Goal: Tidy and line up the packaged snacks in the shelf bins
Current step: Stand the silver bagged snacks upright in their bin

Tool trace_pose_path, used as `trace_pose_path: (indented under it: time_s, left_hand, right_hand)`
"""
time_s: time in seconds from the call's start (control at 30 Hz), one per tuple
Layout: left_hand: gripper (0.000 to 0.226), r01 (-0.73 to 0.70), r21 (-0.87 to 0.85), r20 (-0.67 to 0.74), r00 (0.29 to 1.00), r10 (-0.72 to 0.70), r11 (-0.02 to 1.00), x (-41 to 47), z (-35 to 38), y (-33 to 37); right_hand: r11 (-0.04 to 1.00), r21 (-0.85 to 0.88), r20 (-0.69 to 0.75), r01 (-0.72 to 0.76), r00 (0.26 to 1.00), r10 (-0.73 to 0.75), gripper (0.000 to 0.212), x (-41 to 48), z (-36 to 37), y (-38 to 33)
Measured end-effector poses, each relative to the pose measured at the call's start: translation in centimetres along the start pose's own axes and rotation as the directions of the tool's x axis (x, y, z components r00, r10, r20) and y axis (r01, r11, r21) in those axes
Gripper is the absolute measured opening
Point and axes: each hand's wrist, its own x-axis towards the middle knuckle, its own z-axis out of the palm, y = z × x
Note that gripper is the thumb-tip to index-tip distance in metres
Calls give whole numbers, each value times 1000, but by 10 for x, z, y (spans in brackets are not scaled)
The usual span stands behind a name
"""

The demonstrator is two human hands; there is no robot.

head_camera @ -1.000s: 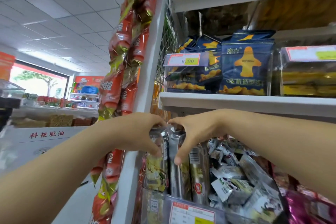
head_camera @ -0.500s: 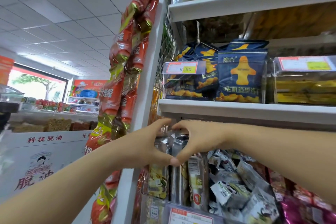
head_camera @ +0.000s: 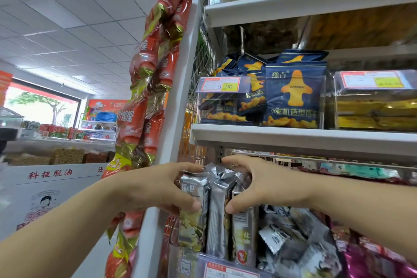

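Three tall silver snack packets (head_camera: pixel 217 212) stand upright side by side at the left end of a clear shelf bin (head_camera: pixel 187 262). My left hand (head_camera: pixel 155 189) grips the leftmost packet from the left, thumb across its front. My right hand (head_camera: pixel 259 184) grips the rightmost packet from the right, fingers curled over the tops. Both hands squeeze the group together between them. Small silver and white packets (head_camera: pixel 291 239) lie in a loose heap to the right in the bin.
A white shelf upright (head_camera: pixel 178 97) stands left of the bin, with a hanging strip of red and gold snack bags (head_camera: pixel 149 97) on it. The shelf board (head_camera: pixel 304 137) just above carries blue airplane-snack bags (head_camera: pixel 295 95). Pink packets (head_camera: pixel 370 262) fill the bin's right.
The view has tilted and moved closer. Both hands shifted from the packet tops to the outer sides of the group, and the packets now stand straighter together.
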Motion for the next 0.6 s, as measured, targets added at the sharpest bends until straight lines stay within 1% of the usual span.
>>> trace_pose_path:
  time_s: [0.03, 0.1, 0.17, 0.23, 0.3, 0.33, 0.4, 0.43, 0.47, 0.53, 0.6]
  left_hand:
    - [59, 2, -16, 3, 1000, -1, 1000, 1, 1, 0]
    - [47, -8, -36, 40, 999, 9, 999, 2, 3, 0]
    - [37, -22, -32, 69, 997, 24, 999, 4, 7, 0]
    - [36, -27, -42, 75, 997, 30, 999, 4, 10, 1]
    - [42, -23, -75, 58, 998, 27, 997, 5, 9, -1]
    - [47, -23, -77, 42, 999, 27, 997, 5, 9, -1]
    - [54, -30, -8, -6, 1000, 30, 1000, 4, 10, -1]
    - [55, -45, 26, -28, 999, 46, 999, 3, 11, 0]
    - [56, -75, 25, -53, 996, 76, 997, 3, 12, 2]
    - [54, -160, -52, -125, 980, 153, 986, 3, 12, 7]
    - [51, -259, -87, -226, 946, 234, 962, 0, 9, 15]
  right_hand:
    - [1000, 27, -36, -9, 999, 10, 93, -2, 4, 2]
    - [997, 68, -91, -32, 995, 38, 98, -6, 11, 4]
    - [997, 59, -151, -49, 987, 57, 98, -8, 19, 4]
    - [997, 53, -229, -49, 971, 60, 92, -8, 25, 4]
    - [998, 49, -287, -33, 957, 45, 78, -8, 28, 3]
    - [998, 50, -301, -27, 953, 41, 70, -9, 29, 3]
    - [998, 69, -329, -13, 944, 35, 56, -10, 29, 2]
    - [996, 86, -344, -5, 938, 34, 51, -10, 28, 1]
    - [995, 104, -358, 0, 933, 37, 47, -10, 27, 0]
    - [992, 127, -387, 12, 921, 38, 44, -9, 24, -2]
    - [992, 125, -416, 10, 908, 43, 44, -9, 19, -3]
